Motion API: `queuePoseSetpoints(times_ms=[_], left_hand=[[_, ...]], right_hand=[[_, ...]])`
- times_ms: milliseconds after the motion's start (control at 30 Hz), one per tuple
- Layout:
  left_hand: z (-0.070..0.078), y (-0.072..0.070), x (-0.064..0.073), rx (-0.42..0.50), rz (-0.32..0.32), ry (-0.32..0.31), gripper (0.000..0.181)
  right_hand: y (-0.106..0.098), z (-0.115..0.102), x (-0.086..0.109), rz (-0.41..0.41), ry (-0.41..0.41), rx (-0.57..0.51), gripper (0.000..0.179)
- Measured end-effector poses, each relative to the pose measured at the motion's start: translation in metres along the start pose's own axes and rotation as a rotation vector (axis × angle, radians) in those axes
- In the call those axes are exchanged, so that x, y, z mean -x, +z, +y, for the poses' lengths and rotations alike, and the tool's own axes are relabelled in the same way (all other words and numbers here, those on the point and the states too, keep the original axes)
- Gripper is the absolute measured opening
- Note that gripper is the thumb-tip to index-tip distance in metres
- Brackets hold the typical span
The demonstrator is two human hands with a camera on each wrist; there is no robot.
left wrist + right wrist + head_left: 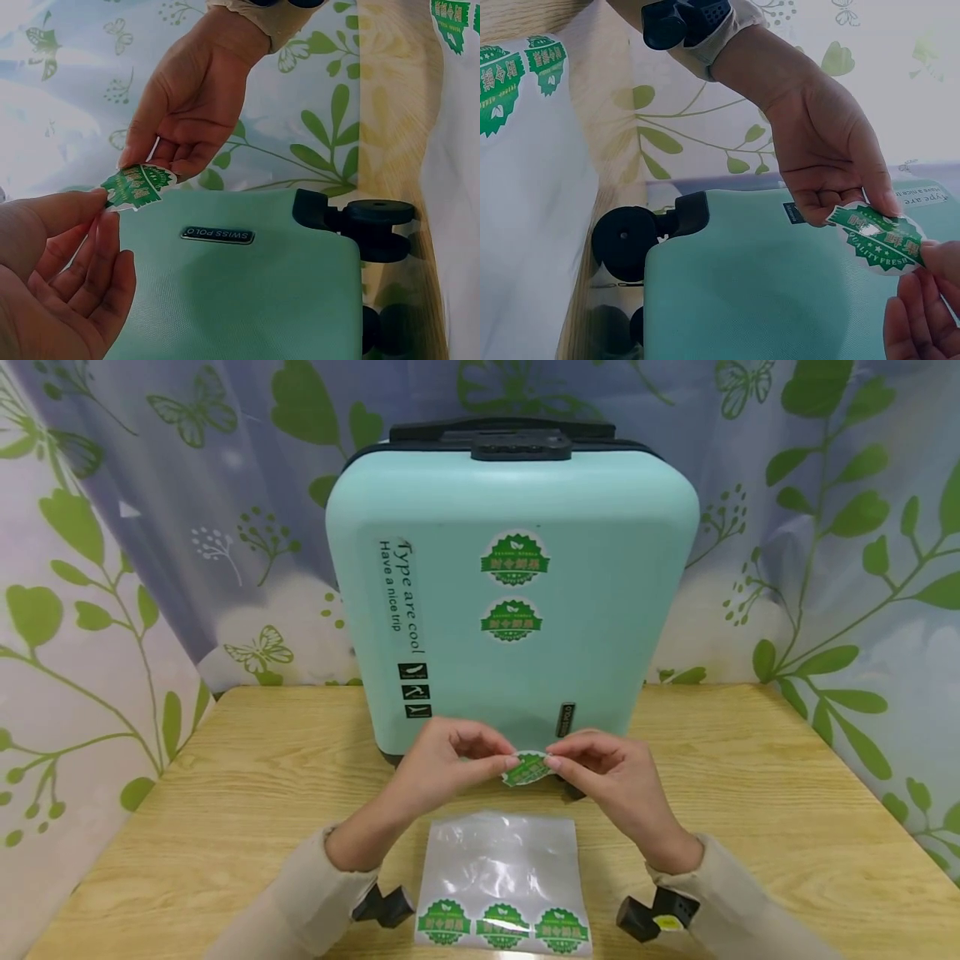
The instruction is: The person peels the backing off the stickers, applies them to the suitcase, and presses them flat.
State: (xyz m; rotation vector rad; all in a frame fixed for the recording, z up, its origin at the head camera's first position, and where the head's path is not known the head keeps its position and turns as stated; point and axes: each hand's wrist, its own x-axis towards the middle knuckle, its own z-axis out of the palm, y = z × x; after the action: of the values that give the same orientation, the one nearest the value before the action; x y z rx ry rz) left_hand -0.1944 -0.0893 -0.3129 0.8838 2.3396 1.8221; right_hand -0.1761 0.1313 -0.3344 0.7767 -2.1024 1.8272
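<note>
Between thumb and fingers, my left hand (pixel 457 760) pinches the left edge of a round green and white sticker (pixel 527 768). The opposite edge of that sticker is pinched by my right hand (pixel 618 777). Its printed face shows in the right wrist view, slightly bent, with "QUALITY FRESH" along the rim. Both hands hold it in front of the lower part of a mint-green suitcase (pixel 585 610). Two matching stickers, an upper one (pixel 515 560) and a lower one (pixel 511 621), are on the suitcase front, one above the other.
A backing sheet (pixel 502 860) lies on the wooden table (pixel 247 827) below my hands, with three stickers (pixel 502 927) along its near edge. Behind the suitcase hangs a leaf-patterned curtain (pixel 285 510). A black suitcase wheel (pixel 625 242) shows in the right wrist view.
</note>
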Motion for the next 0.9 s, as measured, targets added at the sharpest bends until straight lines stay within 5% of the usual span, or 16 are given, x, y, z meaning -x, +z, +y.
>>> queuePoseSetpoints(times_ms=[467, 900], left_hand=[[0.0041, 0.0, -0.0009, -0.07, 0.029, 0.031, 0.007], [0.0065, 0.0017, -0.0016, -0.159, 0.149, 0.096, 0.004]], right_hand=[[0.0019, -0.0038, -0.0025, 0.014, -0.005, 0.06, 0.007], [0.0065, -0.0025, -0.0061, 0.061, -0.091, 0.075, 0.009]])
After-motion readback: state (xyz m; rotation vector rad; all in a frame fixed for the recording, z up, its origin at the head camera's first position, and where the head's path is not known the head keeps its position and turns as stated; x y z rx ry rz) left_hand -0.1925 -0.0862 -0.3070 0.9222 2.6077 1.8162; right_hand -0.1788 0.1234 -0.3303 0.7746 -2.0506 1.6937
